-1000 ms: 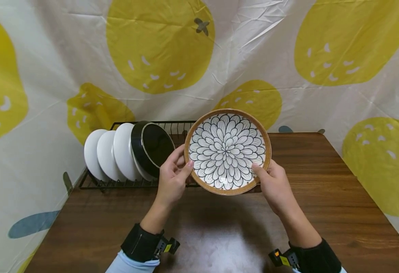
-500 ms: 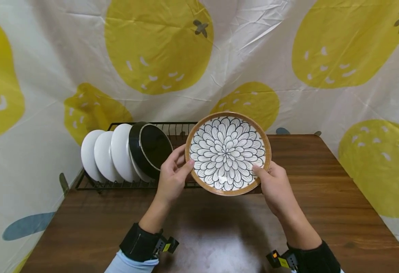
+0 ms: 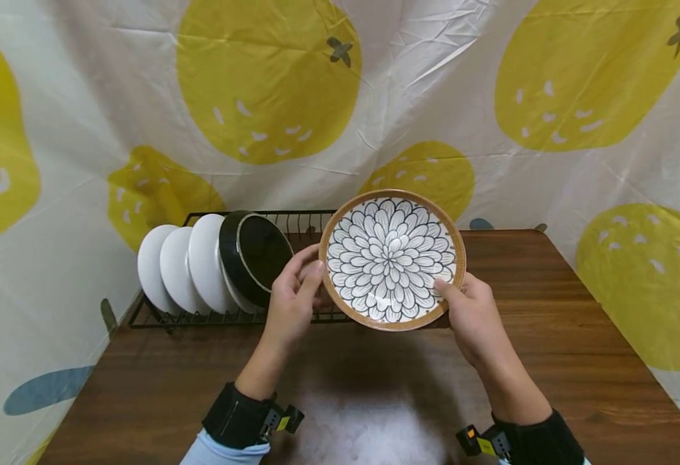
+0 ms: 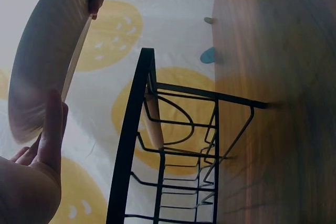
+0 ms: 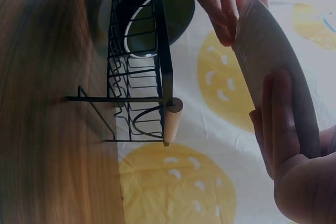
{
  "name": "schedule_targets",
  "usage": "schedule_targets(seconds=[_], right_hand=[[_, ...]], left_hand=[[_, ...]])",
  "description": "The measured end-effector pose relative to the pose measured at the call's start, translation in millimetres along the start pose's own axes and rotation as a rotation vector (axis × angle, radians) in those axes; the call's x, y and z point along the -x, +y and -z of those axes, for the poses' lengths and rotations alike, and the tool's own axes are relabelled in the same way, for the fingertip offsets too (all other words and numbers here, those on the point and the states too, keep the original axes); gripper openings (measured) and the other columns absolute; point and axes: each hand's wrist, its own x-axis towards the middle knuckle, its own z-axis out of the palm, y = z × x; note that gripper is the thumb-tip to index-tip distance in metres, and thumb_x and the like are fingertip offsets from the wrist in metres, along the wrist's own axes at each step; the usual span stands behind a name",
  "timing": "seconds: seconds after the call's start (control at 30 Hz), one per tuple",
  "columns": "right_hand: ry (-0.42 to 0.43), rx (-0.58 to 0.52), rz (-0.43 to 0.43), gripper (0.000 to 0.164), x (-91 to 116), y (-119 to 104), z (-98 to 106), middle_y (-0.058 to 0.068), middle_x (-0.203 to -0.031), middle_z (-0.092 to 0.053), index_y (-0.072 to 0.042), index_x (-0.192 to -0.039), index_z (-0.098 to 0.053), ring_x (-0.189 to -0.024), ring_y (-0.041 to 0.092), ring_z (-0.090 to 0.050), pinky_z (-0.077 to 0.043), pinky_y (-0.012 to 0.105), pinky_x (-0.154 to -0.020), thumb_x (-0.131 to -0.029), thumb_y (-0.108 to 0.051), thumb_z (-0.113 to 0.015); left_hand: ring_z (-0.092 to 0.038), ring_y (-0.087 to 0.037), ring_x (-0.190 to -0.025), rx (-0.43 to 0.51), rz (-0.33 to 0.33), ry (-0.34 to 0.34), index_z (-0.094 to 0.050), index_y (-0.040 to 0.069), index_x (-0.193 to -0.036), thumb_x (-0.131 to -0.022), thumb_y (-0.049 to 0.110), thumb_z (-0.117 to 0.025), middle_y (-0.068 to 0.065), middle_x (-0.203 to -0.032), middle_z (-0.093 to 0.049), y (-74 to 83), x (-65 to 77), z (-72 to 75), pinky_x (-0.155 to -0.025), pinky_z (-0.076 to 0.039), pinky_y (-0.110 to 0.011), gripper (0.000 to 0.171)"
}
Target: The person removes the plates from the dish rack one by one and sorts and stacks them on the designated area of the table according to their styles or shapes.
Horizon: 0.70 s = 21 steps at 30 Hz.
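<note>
Above the brown wood-grain surface (image 3: 549, 361), raised clear of it, a round plate (image 3: 392, 260) is held with its patterned face toward the head camera. Inspection of the face: white ground, black-outlined petals arranged as one large flower, brown band at the rim. Both wrist views show its pale underside.

Right hand (image 3: 474, 313): grasping the plate at its right edge. The thumb rests on the patterned face; fingers (image 5: 282, 114) lie against the underside. Left hand (image 3: 290, 297): at the opposite edge, thumb beside the rim rather than over the face. One finger (image 4: 51, 124) extends along the underside. Whether this hand grips the plate or merely steadies it cannot be told.

Behind the plate and to its left stands a black wire dish rack (image 4: 128, 129), fitted with a wooden handle (image 5: 173, 121) at one end. Its right part is largely covered by the plate in the head view. Contents, from the left: three white plates (image 3: 207, 271) on edge, leaning, then a black bowl (image 3: 265, 252) with a light rim, tipped on its side. Another white edge shows between the third plate and the bowl.

Each wrist carries a black band (image 3: 237, 413) with a small device. Beyond the surface hangs white cloth (image 3: 427, 110) printed with yellow fruit.
</note>
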Motion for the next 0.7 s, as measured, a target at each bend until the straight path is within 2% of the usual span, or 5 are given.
schedule_targets(seconds=[0.1, 0.4, 0.5, 0.67, 0.7], right_hand=[[0.013, -0.012, 0.005, 0.046, -1, -1, 3, 0.017, -0.114, -0.073, 0.014, -0.152, -0.041, -0.086, 0.01, -0.078, -0.067, 0.031, -0.078, -0.113, -0.011, -0.041], [0.026, -0.074, 0.028, 0.052, -5, -7, 20, -0.003, -0.097, -0.076, 0.018, -0.154, -0.033, -0.086, 0.007, -0.078, -0.067, 0.03, -0.076, -0.113, -0.012, -0.04], [0.062, -0.097, 0.035, 0.055, -10, -8, 31, -0.008, -0.096, -0.074, 0.02, -0.156, -0.027, -0.087, 0.004, -0.077, -0.066, 0.026, -0.078, -0.112, -0.011, -0.04], [0.124, -0.153, 0.032, 0.06, -21, -9, 57, -0.013, -0.097, -0.073, 0.017, -0.161, -0.016, -0.087, 0.004, -0.078, -0.067, 0.027, -0.076, -0.112, -0.01, -0.037], [0.132, -0.163, 0.025, 0.061, -23, -9, 64, -0.012, -0.101, -0.072, 0.015, -0.163, -0.014, -0.087, 0.004, -0.078, -0.067, 0.028, -0.075, -0.112, -0.011, -0.037]], left_hand=[[-0.076, -0.013, -0.101, 0.001, 0.007, 0.014, -0.051, 0.007, -0.153, -0.113, 0.021, -0.05, -0.024, -0.142, -0.066, 0.8, -0.4, 1.9, -0.075, -0.068, -0.034, 0.043], [-0.079, -0.018, -0.101, 0.043, -0.019, 0.011, -0.05, 0.009, -0.149, -0.114, 0.023, -0.047, -0.021, -0.141, -0.068, 1.4, -1.3, 7.6, -0.079, -0.069, -0.044, 0.037], [-0.079, -0.018, -0.099, 0.047, -0.024, 0.01, -0.05, 0.009, -0.149, -0.115, 0.024, -0.046, -0.021, -0.141, -0.068, 2.4, -0.9, 10.4, -0.079, -0.069, -0.044, 0.037], [-0.079, -0.016, -0.1, 0.045, -0.015, 0.025, -0.049, 0.008, -0.149, -0.116, 0.023, -0.044, -0.022, -0.142, -0.067, 4.9, -1.2, 17.3, -0.081, -0.069, -0.041, 0.037], [-0.079, -0.016, -0.1, 0.041, -0.013, 0.03, -0.049, 0.008, -0.149, -0.116, 0.023, -0.043, -0.021, -0.142, -0.068, 5.2, -1.4, 18.8, -0.081, -0.069, -0.041, 0.037]])
